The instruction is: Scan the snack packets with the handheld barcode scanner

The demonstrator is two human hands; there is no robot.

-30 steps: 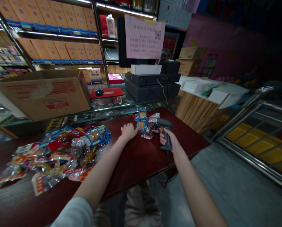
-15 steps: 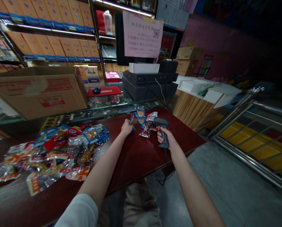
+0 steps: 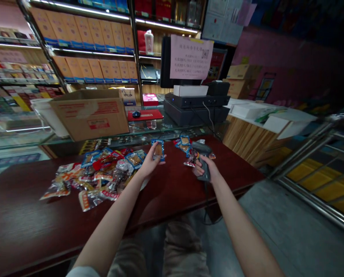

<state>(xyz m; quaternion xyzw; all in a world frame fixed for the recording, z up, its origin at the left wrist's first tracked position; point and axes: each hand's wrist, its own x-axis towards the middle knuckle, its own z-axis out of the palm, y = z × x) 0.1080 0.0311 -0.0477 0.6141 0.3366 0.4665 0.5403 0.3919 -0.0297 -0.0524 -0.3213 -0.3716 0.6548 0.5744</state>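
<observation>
Over the dark red bench, the left hand has its grip closed on a blue-edged snack packet, between a large heap of packets and a smaller cluster. Beside that cluster, the right hand clasps a dark barcode scanner by its handle, the head partly hiding some wrappers. Behind the bench, an open cardboard box stands on a glass display case.

Glossy tabletop; shiny plastic packets; matt plastic scanner; matt cardboard box; polished metal railing
</observation>
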